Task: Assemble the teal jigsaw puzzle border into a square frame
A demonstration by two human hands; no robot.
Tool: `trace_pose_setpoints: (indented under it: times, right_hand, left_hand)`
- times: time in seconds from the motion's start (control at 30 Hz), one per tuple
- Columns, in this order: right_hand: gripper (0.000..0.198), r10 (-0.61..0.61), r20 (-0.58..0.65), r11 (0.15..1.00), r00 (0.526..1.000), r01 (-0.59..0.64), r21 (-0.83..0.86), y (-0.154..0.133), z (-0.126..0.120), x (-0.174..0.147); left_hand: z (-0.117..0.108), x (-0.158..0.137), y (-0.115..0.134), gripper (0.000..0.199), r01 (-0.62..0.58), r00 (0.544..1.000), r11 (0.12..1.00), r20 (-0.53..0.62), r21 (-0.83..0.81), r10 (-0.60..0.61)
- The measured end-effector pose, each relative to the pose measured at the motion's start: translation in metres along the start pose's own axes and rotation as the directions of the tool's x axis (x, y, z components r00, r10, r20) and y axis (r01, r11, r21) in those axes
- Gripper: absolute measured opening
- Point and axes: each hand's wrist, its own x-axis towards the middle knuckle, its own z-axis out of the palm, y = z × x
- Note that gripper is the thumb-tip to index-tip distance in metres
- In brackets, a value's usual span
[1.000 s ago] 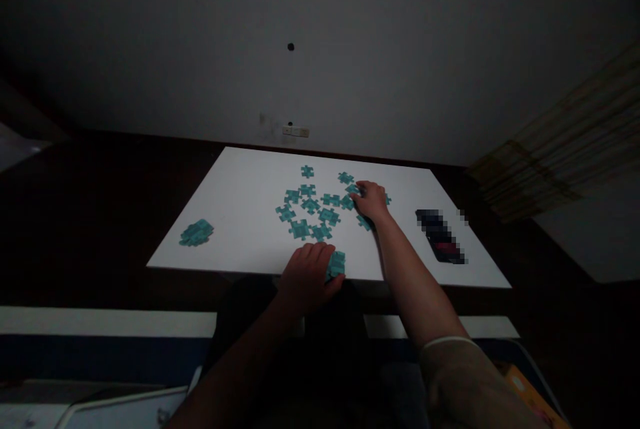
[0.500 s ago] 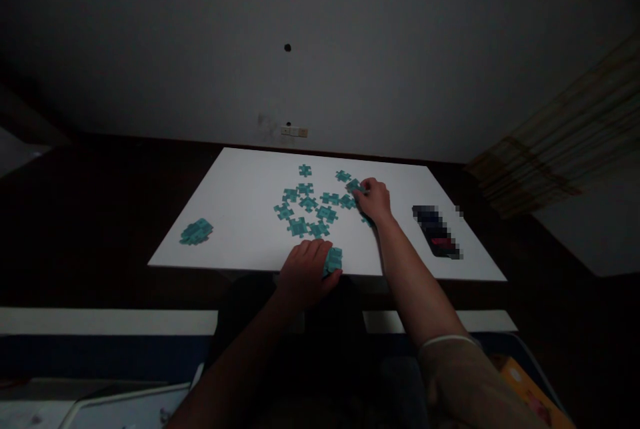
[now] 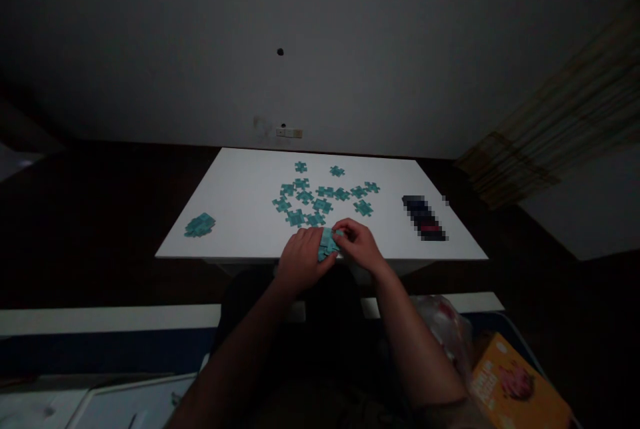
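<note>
My left hand [image 3: 301, 259] is closed around a small stack of teal jigsaw puzzle pieces [image 3: 327, 247] at the table's near edge. My right hand [image 3: 359, 243] touches that same stack from the right, thumb and forefinger pinched on a puzzle piece at its top. Just beyond my hands, several loose teal puzzle pieces [image 3: 323, 205] lie spread over the middle of the white table [image 3: 240, 209]. One of them, a puzzle piece [image 3: 363, 207], lies a little apart, to the right of the group.
A pile of teal puzzle pieces [image 3: 200, 225] lies at the table's left. On the right is a dark, pixelated object [image 3: 424, 218]. Below the table, at lower right, are an orange box [image 3: 517, 382] and a clear plastic bag [image 3: 445, 325].
My right hand has come back from the far right pieces to the stack in my left hand. Pieces it had covered now show on the table. The view has shifted slightly.
</note>
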Motion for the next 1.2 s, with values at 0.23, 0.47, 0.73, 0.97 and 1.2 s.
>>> trace_pose_setpoints:
  times: [0.23,0.47,0.73,0.97,1.2]
  right_hand:
    - [0.02,-0.031,-0.019,0.997,0.999,0.029,-0.074,-0.002,0.008,-0.008]
    - [0.014,-0.144,0.008,0.988,0.99,0.144,-0.049,-0.002,0.01,-0.004]
    - [0.012,-0.159,0.018,0.983,0.987,0.16,-0.092,0.002,0.008,-0.003]
    - [0.009,-0.228,-0.086,0.972,0.97,0.221,-0.084,0.008,0.013,-0.004]
    - [0.009,-0.154,-0.104,0.986,0.983,0.147,-0.074,0.003,0.007,-0.007]
  left_hand:
    - [0.003,0.001,-0.004,0.058,0.038,0.999,0.999,-0.02,-0.028,-0.039]
    - [0.003,0.001,-0.004,0.075,0.003,1.0,1.0,0.007,0.007,-0.003]
    - [0.002,0.002,-0.006,0.056,-0.023,1.0,0.999,0.008,0.035,0.023]
    - [0.011,0.013,-0.002,0.068,-0.008,1.0,0.999,-0.019,0.034,0.009]
    - [0.012,0.028,0.009,0.063,-0.061,0.996,0.995,0.074,0.079,0.055]
